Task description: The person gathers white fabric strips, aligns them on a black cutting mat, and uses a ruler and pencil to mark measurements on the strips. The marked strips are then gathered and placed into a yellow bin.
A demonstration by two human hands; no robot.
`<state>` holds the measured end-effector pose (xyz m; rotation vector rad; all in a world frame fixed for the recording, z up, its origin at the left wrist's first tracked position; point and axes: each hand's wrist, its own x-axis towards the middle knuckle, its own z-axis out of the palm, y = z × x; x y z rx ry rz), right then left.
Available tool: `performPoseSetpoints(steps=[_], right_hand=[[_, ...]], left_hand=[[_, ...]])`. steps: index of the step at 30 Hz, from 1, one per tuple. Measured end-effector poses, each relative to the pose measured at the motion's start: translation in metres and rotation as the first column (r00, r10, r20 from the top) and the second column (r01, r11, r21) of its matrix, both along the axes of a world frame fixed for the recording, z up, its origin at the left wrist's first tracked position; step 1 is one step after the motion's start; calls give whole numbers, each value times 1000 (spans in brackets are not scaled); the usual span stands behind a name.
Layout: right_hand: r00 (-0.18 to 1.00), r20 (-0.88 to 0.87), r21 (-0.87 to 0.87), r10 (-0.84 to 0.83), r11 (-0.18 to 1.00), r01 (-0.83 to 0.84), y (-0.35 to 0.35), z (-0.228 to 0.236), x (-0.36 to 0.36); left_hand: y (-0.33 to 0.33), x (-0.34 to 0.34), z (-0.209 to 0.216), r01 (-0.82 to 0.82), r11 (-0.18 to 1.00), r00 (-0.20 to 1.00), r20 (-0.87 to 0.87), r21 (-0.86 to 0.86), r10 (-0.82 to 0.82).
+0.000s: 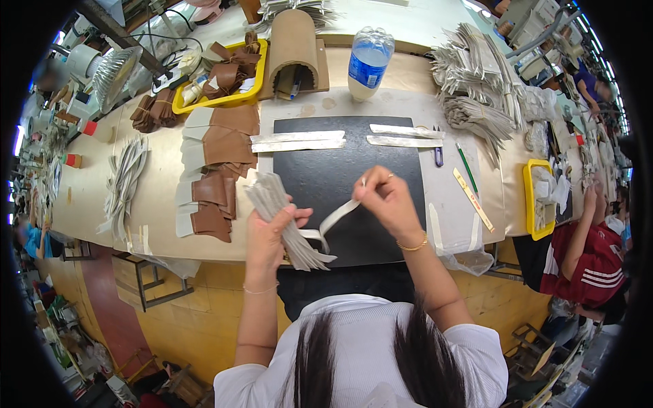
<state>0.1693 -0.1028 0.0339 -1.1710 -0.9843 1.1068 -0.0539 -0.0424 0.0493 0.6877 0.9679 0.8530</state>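
Observation:
My left hand (pixel 273 228) is closed around a bundle of off-white strips (pixel 269 194), thumb across the front. My right hand (pixel 389 202) pinches the end of one white strip (pixel 340 215), which curves back toward the bundle. Whether its other end is still in the bundle, I cannot tell. Both hands are over the near part of a black board (pixel 320 173). Along the board's far edge lie a pair of white strips on the left (pixel 299 141) and another pair on the right (pixel 405 141).
Brown and pale leather pieces (pixel 224 139) overlap at left, below a yellow tray (pixel 224 99). A plastic bottle (pixel 371 64) stands behind the board. Strip bundles (pixel 476 81) are piled far right. A purple cutter (pixel 439 155) and green pencil (pixel 467 163) lie beside the board.

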Motion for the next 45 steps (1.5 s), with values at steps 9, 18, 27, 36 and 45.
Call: performPoseSetpoints(steps=[9,18,27,36,45], right_hand=[[902,406,107,-147,988,113,6,66,10],[964,-227,-56,137,987,-154,68,61,-42],[941,337,-345,-19,928,142,89,-29,-12],[861,502,-296,-77,920,255,92,-28,-3],[927,360,-65,104,994,-86,62,18,-45]], left_hand=[[16,-97,25,107,993,931,-356,58,-80],[9,-108,21,71,997,956,-285,-22,-75],[7,-91,2,71,996,996,-42,-53,-74],[10,-49,-7,157,984,987,-22,-83,-159],[6,-27,3,216,970,972,-74,-109,-225]])
